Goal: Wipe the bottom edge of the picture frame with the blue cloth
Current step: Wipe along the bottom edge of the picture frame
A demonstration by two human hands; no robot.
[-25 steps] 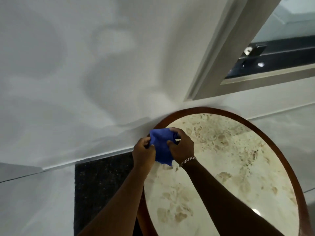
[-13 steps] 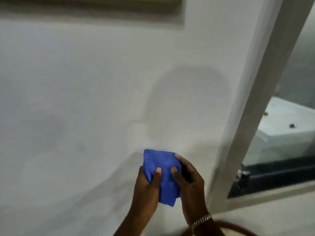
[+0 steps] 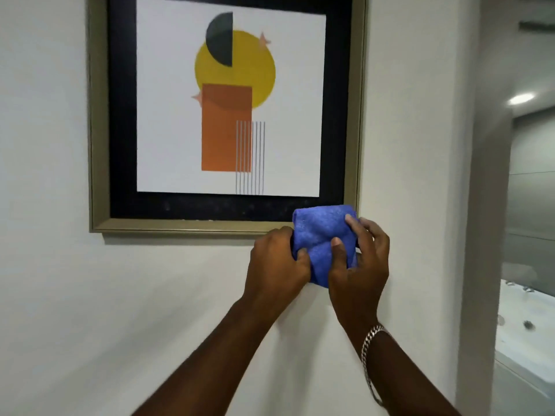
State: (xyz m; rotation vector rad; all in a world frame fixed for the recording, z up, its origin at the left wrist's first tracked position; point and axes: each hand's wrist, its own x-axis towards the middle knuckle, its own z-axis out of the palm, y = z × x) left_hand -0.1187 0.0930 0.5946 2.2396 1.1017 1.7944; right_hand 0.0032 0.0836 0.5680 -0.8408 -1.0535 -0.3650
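A picture frame (image 3: 97, 121) of dull gold with a black mat hangs on the white wall; its print shows a yellow circle, an orange rectangle and a dark half-disc. Its bottom edge (image 3: 186, 226) runs across the middle of the view. A folded blue cloth (image 3: 322, 235) covers the frame's lower right corner. My left hand (image 3: 276, 262) grips the cloth's left side. My right hand (image 3: 362, 265), with a silver bracelet on the wrist, holds its right side, thumb and forefinger pressed on the front. The corner beneath the cloth is hidden.
Bare white wall (image 3: 120, 310) spreads below and left of the frame. A white door jamb (image 3: 477, 205) stands just right of my hands. Beyond it a bathroom shows a white tub (image 3: 528, 322) and a ceiling light (image 3: 522, 98).
The view has swung up from a round marble table to the wall and the picture. Both hands have risen with the cloth to the frame's lower right corner.
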